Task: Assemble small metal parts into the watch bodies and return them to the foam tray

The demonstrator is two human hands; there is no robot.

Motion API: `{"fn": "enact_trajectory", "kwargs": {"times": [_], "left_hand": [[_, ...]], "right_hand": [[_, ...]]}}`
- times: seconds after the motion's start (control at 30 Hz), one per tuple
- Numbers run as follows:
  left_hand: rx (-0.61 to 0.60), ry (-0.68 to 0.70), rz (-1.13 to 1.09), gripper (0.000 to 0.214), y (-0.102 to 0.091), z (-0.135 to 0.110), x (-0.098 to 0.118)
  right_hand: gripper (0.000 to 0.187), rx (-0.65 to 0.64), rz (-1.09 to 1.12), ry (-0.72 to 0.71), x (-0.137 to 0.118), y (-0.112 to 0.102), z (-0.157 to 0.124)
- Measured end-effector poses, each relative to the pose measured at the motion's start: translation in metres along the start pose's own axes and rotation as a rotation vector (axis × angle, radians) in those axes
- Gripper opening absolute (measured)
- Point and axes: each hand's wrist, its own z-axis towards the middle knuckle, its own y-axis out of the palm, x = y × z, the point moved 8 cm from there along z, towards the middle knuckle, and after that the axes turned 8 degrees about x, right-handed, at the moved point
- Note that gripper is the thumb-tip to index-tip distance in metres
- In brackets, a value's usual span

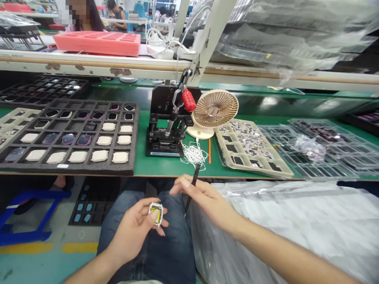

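My left hand (pixel 134 228) holds a small white square watch case (pixel 156 213) with a yellow inside, pinched between thumb and fingers above my lap. My right hand (pixel 201 199) is just to its right, fingers closed around a thin black tool (pixel 192 189) that points up toward the table edge. Both hands hover below the green worktable (pixel 166 167), over my jeans.
A black foam tray (pixel 74 136) with several white and dark watch cases lies at the left. A black hand press with a red knob (pixel 170 120) stands at centre, beside a small beige fan (pixel 213 110). Beige and clear part trays (pixel 251 148) lie right. A plastic-covered bundle (pixel 296 221) is beside my right arm.
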Motion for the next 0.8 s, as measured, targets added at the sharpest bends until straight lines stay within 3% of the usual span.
{"fn": "enact_trajectory", "kwargs": {"times": [0.07, 0.17, 0.23, 0.3, 0.4, 0.57, 0.8], "left_hand": [[0.009, 0.002, 0.033, 0.048, 0.001, -0.001, 0.0], [0.02, 0.003, 0.081, 0.049, 0.002, -0.003, 0.001], [0.022, 0.003, 0.09, 0.051, 0.003, -0.004, 0.003], [0.02, 0.002, 0.073, 0.052, 0.004, -0.006, 0.004], [0.022, 0.007, 0.049, 0.051, 0.003, -0.008, 0.003], [0.043, 0.017, 0.048, 0.048, 0.002, -0.01, 0.001], [0.049, 0.019, 0.072, 0.048, 0.005, -0.009, 0.002]], "right_hand": [[0.066, 0.046, 0.014, 0.031, 0.003, -0.008, -0.002], [0.066, 0.004, 0.049, 0.072, 0.012, -0.003, -0.012], [0.044, -0.022, 0.06, -0.119, 0.0, 0.002, -0.019], [0.022, -0.036, -0.002, -0.415, -0.019, 0.006, -0.031], [0.037, -0.121, -0.145, -0.692, -0.035, 0.018, -0.048], [0.039, -0.157, -0.27, -0.809, -0.035, 0.026, -0.054], [0.044, -0.143, -0.261, -0.909, -0.027, 0.033, -0.055]]}}
